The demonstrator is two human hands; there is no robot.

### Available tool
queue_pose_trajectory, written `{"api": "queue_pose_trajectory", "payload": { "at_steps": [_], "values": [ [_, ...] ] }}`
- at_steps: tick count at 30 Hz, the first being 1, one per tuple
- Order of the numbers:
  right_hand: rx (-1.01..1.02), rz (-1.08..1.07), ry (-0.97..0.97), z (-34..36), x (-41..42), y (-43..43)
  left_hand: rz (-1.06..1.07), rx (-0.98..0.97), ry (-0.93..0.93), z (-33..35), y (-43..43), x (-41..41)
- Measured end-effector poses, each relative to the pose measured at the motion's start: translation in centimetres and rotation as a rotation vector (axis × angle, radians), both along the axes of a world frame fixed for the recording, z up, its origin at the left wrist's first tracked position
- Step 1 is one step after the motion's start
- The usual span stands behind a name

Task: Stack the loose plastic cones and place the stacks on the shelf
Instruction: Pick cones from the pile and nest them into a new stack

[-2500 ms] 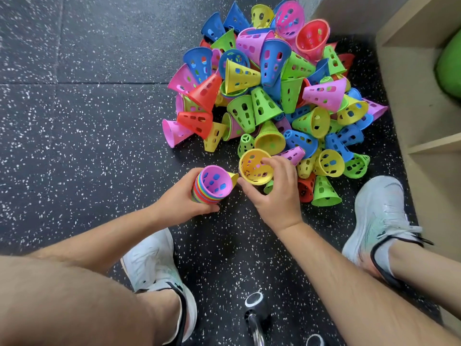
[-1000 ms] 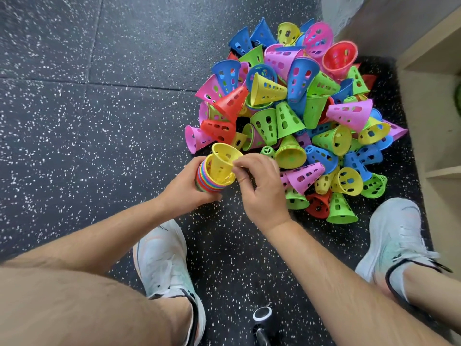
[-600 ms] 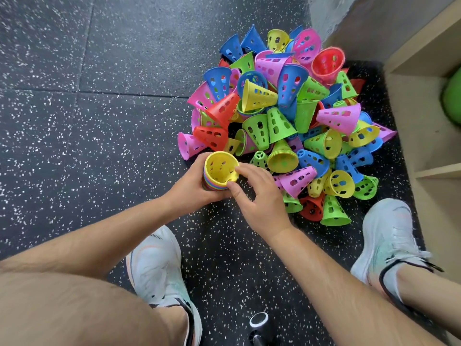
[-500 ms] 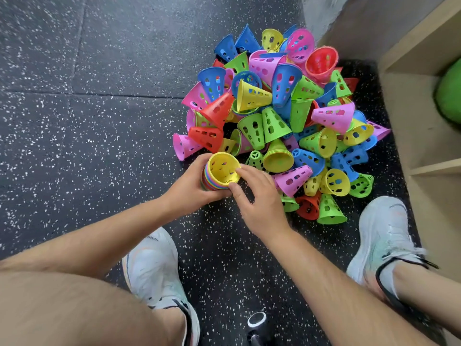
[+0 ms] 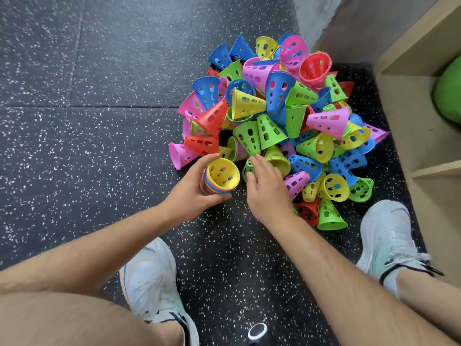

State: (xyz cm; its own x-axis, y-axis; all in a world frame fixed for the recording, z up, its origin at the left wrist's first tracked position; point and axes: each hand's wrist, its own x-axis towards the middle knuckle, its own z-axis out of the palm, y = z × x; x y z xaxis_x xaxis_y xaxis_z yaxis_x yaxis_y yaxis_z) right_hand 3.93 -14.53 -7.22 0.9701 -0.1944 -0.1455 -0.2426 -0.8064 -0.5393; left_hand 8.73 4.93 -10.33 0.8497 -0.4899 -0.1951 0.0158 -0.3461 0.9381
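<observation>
My left hand (image 5: 193,189) grips a stack of nested cones (image 5: 219,177) with its open end facing me; a yellow cone is innermost and several coloured rims show around it. My right hand (image 5: 265,189) is just right of the stack, fingers stretched forward over a small green cone (image 5: 247,167) at the near edge of the pile, thumb beside it. It holds nothing that I can see. The big pile of loose perforated cones (image 5: 279,121) in pink, blue, green, yellow and red lies on the dark speckled floor beyond both hands.
A pale wooden shelf unit (image 5: 421,136) stands at the right with a green object (image 5: 449,93) in one compartment. My two white shoes (image 5: 152,283) (image 5: 386,236) flank the work area. A grey wall corner (image 5: 324,18) is behind the pile.
The yellow cone went from my right hand into the stack and was pressed down. My right hand has since left the stack's rim and reached forward to the pile's near edge.
</observation>
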Motion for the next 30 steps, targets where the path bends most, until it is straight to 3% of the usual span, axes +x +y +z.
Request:
{"api": "queue_pose_trajectory", "payload": {
  "at_steps": [5,10,17,21,30],
  "values": [
    [-0.13,0.071,0.093,-0.2,0.6,0.0,0.013,0.017,-0.004,0.1,0.4,0.2],
    [-0.141,0.137,0.116,-1.0,-0.6,1.4,0.0,-0.002,0.009,0.1,0.7,0.4],
    [-0.071,0.055,0.261,-1.3,-0.5,1.9,-0.022,0.026,0.014,-0.6,1.3,0.6],
    [-0.196,0.103,0.337,-1.6,0.2,1.8,-0.031,0.034,0.013,-0.7,1.4,0.5],
    [-0.092,-0.033,0.007,-0.4,-0.7,1.2,0.016,0.003,0.026,-0.3,1.5,0.4]
  ]
}}
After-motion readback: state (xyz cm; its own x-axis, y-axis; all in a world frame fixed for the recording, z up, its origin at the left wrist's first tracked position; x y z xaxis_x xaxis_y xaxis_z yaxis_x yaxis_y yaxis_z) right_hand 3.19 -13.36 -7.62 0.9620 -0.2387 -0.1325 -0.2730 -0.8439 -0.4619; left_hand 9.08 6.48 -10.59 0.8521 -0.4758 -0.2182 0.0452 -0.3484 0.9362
